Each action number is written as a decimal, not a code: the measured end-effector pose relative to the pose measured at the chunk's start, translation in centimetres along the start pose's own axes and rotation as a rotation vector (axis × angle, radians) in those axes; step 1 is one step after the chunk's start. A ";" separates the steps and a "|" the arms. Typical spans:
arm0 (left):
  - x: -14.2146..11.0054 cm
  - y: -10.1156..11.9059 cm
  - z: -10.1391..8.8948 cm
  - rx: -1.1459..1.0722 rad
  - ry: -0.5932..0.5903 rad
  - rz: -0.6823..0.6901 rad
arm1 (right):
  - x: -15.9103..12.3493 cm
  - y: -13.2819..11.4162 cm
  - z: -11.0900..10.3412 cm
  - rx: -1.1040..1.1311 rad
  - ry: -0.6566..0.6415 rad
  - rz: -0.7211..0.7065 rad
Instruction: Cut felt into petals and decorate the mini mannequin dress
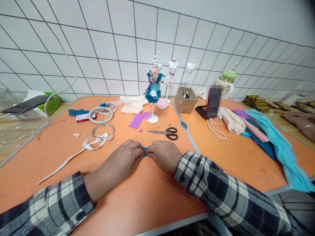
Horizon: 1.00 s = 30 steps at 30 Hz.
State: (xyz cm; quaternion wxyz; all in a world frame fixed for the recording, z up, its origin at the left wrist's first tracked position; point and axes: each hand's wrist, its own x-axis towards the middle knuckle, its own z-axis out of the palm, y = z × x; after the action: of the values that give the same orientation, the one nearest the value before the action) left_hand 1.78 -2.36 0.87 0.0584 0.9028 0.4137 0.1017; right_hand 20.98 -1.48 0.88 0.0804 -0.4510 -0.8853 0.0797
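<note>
My left hand (123,160) and my right hand (164,155) rest on the orange table (137,200), knuckles up, fingertips meeting. Both pinch a small teal scrap of fabric (145,151) that barely shows between them. Black-handled scissors (166,132) lie just beyond my right hand. Farther back stands a small mannequin (153,90) dressed in teal and pink cloth on a white stand. Purple fabric pieces (138,120) lie at its foot.
Tape rolls (100,115) and a loose white ribbon (81,149) lie left of my hands. Two bare white mannequins (180,73), a cardboard box (186,99), a phone on a stand (213,101) and a heap of blue and pink cloth (268,137) lie to the right. Another person's hand (299,121) rests at far right.
</note>
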 end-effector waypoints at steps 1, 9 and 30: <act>0.0 0.0 -0.1 0.003 0.000 0.003 | 0.0 0.0 0.0 -0.003 0.000 0.009; -0.3 -0.3 0.2 -0.011 0.042 -0.006 | 0.0 -0.1 -0.1 0.005 -0.001 0.025; 0.1 -0.3 -0.1 0.082 0.049 0.074 | -0.2 -0.2 0.3 0.001 0.056 0.001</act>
State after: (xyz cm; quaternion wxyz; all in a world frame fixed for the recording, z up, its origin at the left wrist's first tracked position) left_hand 1.56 -2.10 0.87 0.0076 0.9163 0.3852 0.1090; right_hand 20.87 -1.75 0.64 0.1054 -0.4536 -0.8824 0.0676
